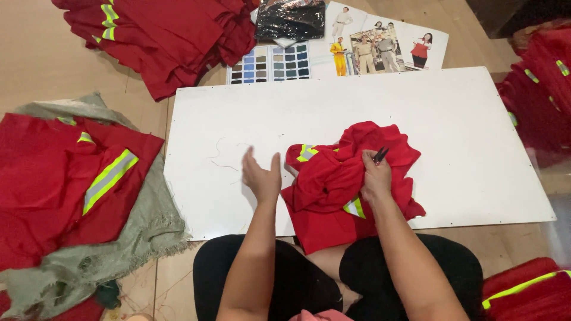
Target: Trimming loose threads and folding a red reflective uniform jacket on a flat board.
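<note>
the crumpled garment (351,172) is red with yellow-and-silver reflective stripes. the board (452,125) is white, the sacking (143,220) grey-green, the swatch card (270,63) rows of blues and greys, the floor (35,53) tan.

Matt red cloth garment (339,178) on smooth white board (452,119).

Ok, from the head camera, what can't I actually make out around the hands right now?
- Small dark tool in the right hand: mostly hidden by the fingers, too small to identify.
- Red garment: crumpled, so its shape and lower edge are hidden by folds and the forearm.
- Left hand: palm faces away, contents unseen.
- Red stack: cut by the right edge.
</note>
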